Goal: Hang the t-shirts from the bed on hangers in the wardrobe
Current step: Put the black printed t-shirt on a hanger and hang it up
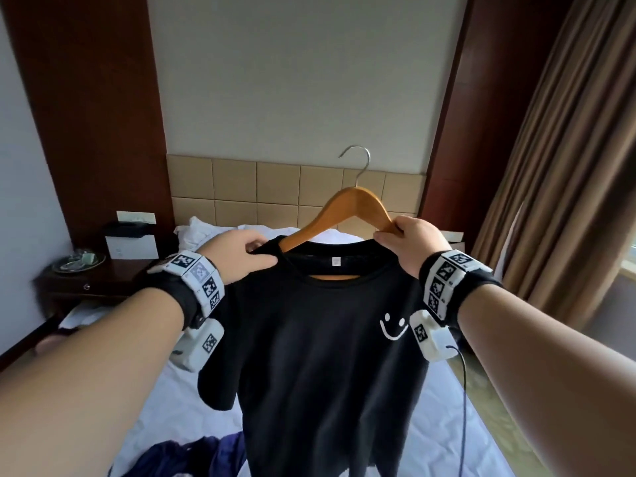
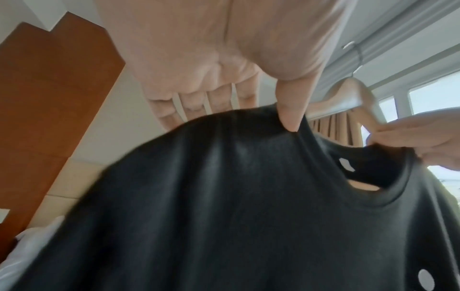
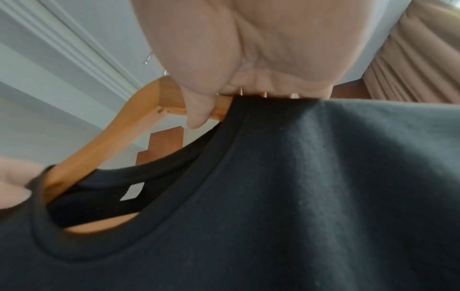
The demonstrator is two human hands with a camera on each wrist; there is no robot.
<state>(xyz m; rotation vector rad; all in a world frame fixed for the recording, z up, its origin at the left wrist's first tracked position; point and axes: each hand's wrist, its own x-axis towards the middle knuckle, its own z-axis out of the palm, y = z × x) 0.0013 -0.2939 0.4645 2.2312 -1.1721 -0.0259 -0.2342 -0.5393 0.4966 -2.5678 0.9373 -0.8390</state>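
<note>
Hands (image 1: 241, 256) hold hangered t-shirt (image 1: 320, 356).

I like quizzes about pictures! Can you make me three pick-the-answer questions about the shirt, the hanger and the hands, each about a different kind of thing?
1. Where is the purple clothing?
A. on the bed
B. on the nightstand
C. on the curtain

2. What colour is the t-shirt with the smiley face?
A. white
B. black
C. red

3. How far is the wooden hanger into the t-shirt?
A. not in at all
B. one arm is in the collar, the other is outside
C. both arms are covered

Answers:
1 A, it lies crumpled on the white sheet of the bed.
2 B, the fabric is black in all three views.
3 B, the left hand holds the covered shoulder, while the right hand grips the bare arm above the collar.
</note>
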